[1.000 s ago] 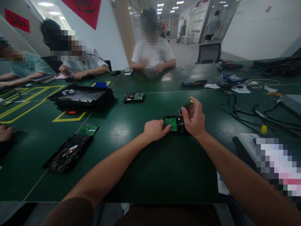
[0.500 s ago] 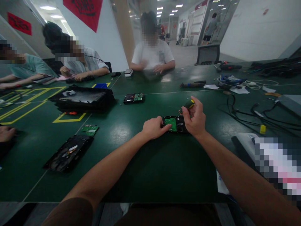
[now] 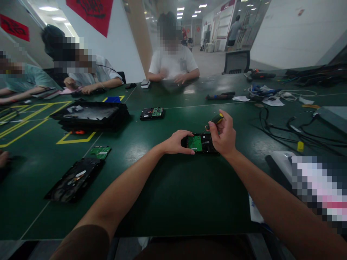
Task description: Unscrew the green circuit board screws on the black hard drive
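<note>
A black hard drive (image 3: pixel 202 143) with a green circuit board on top lies on the green table (image 3: pixel 173 187) in front of me. My left hand (image 3: pixel 176 142) grips its left end, thumb on the near edge and fingers over the far edge. My right hand (image 3: pixel 224 136) is closed around a small screwdriver (image 3: pixel 215 120) with a black and yellow handle. It hovers over the drive's right end, and the tip is hidden behind my fingers.
Another hard drive (image 3: pixel 151 113) lies further back. At the left sit an opened drive (image 3: pixel 74 180), a loose green board (image 3: pixel 101 152) and a black tray (image 3: pixel 89 115). Cables (image 3: pixel 292 126) spread at the right. Three people sit at the far side; a hand (image 3: pixel 3 157) rests at the left edge.
My left hand has shifted from lying beside the drive to clasping its left end. The right hand with the screwdriver has stayed almost still. The camera has turned slightly.
</note>
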Motion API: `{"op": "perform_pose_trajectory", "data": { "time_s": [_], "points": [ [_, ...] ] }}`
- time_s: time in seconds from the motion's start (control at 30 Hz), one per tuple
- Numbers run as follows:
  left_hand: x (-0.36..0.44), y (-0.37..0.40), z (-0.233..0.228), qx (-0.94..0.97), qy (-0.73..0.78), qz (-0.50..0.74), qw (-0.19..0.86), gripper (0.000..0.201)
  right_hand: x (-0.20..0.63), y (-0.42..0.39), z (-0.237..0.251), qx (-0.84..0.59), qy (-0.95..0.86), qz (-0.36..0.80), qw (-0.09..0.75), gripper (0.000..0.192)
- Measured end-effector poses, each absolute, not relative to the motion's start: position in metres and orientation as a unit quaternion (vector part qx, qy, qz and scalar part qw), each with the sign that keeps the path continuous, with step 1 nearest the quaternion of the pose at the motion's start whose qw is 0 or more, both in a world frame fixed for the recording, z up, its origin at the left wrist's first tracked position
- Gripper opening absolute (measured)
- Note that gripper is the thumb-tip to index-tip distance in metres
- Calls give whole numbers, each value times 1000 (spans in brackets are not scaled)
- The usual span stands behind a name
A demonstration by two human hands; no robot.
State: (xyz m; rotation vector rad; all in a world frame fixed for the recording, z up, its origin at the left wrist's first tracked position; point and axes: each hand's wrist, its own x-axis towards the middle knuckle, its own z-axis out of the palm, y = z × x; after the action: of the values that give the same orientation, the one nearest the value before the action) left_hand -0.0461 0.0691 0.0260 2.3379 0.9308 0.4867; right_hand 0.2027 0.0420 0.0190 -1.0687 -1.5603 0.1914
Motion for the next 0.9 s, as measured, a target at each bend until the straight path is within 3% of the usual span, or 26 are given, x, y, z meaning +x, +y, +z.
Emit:
{"op": "perform_pose_trajectory", "data": {
  "time_s": [0.9],
  "points": [
    [-43, 63, 12, 863, 358, 238, 266, 77, 186, 67, 64, -451, -715, 114, 521, 63]
  ]
}}
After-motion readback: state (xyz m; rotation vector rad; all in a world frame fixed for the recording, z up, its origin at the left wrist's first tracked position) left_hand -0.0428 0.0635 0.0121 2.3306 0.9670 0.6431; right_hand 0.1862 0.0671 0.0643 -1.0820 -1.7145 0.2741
